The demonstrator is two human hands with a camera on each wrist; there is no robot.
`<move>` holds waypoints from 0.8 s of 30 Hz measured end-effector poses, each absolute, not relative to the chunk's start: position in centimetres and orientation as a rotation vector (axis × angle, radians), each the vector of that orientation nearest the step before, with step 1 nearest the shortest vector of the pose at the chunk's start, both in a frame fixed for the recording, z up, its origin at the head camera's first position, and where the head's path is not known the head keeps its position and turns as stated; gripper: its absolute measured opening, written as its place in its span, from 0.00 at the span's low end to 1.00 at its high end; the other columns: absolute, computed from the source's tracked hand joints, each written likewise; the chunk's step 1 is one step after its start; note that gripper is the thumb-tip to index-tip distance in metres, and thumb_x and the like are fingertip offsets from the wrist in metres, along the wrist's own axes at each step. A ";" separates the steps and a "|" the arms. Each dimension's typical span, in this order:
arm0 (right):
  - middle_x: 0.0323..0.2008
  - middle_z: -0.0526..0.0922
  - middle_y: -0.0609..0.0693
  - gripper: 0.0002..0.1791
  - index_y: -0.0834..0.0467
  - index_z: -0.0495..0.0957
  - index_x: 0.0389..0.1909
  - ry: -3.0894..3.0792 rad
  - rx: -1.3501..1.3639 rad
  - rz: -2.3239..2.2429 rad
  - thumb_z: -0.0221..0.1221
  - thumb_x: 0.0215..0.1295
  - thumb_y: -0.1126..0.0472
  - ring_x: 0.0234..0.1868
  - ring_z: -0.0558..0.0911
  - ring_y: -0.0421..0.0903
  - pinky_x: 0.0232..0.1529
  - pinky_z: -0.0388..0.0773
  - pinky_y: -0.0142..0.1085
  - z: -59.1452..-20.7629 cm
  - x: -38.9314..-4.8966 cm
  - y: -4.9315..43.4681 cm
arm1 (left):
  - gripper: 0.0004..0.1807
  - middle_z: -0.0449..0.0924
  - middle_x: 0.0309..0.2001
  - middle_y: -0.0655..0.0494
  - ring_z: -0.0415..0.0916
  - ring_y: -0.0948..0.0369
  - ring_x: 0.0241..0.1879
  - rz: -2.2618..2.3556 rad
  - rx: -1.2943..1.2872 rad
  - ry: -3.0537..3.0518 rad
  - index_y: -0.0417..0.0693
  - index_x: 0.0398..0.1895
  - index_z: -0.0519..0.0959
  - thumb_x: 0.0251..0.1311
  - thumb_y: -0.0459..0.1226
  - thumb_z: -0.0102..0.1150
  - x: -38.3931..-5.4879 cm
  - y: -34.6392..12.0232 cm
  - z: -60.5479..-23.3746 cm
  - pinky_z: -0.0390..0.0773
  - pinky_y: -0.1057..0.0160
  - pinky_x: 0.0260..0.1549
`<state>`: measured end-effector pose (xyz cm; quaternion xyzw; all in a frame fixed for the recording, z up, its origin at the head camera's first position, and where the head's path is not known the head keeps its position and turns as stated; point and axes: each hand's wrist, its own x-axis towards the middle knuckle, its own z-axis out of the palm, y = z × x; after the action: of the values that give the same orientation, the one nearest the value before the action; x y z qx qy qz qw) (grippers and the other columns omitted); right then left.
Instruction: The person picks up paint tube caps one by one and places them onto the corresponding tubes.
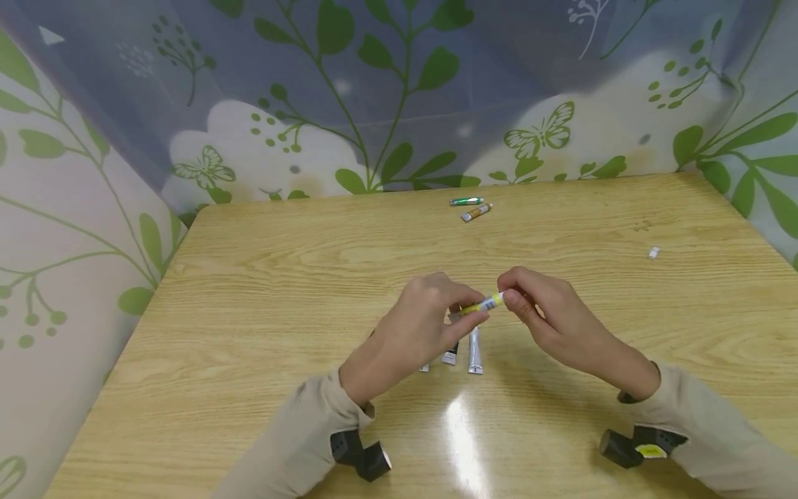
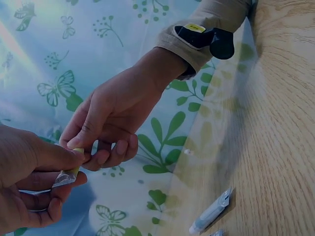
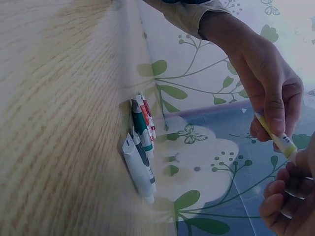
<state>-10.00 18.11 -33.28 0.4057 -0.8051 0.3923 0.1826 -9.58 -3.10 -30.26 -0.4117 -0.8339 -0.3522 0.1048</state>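
A small yellow paint tube point(image 1: 489, 303) is held up off the table between the two hands. My left hand point(image 1: 414, 322) pinches its body between thumb and fingers, and the flat crimped end shows in the left wrist view. The thumb and fingers of my right hand point(image 1: 561, 322) pinch the opposite, cap end, hiding the cap itself. Below the left hand lie a white-silver tube point(image 1: 475, 353) and a dark tube point(image 1: 450, 357), partly covered from above. The right wrist view shows a green tube point(image 3: 141, 123) and red-labelled tubes point(image 3: 148, 114) in the same row.
Towards the table's back edge lie a green tube point(image 1: 466, 202) and a brown tube point(image 1: 476, 213). A small white piece point(image 1: 653, 253) is at the right on the wooden table point(image 1: 249, 312). Leaf-patterned curtains point(image 1: 386, 90) enclose the back and sides.
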 end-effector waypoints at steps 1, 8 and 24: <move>0.24 0.66 0.39 0.11 0.58 0.72 0.36 -2.271 1.146 1.085 0.44 0.76 0.59 0.23 0.64 0.33 0.24 0.62 0.23 -33.3 -10.0 18.1 | 0.04 0.84 0.27 0.55 0.73 0.64 0.25 -1.044 -1.213 -2.455 0.39 0.34 0.86 0.57 0.31 0.66 -9.5 -3.1 -30.3 0.71 0.76 0.28; 0.23 0.66 0.41 0.18 0.58 0.72 0.33 -2.207 1.171 0.999 0.39 0.78 0.54 0.22 0.62 0.33 0.23 0.59 0.22 -33.8 -10.3 18.0 | 0.05 0.83 0.24 0.56 0.72 0.65 0.24 -1.070 -1.186 -2.492 0.40 0.35 0.87 0.59 0.33 0.65 -8.9 -2.7 -30.2 0.69 0.76 0.26; 0.23 0.66 0.37 0.11 0.54 0.71 0.32 -2.366 1.171 1.087 0.45 0.76 0.63 0.22 0.62 0.32 0.22 0.62 0.25 -34.7 -10.5 19.1 | 0.09 0.77 0.20 0.60 0.67 0.70 0.18 -0.759 -1.148 -2.733 0.43 0.27 0.81 0.62 0.38 0.62 -8.7 -1.3 -30.0 0.65 0.78 0.20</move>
<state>-10.51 19.08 -34.67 0.4060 -0.8202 0.3769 0.1428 -8.72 -1.34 -29.96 -0.3750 -0.8923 -0.2480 0.0409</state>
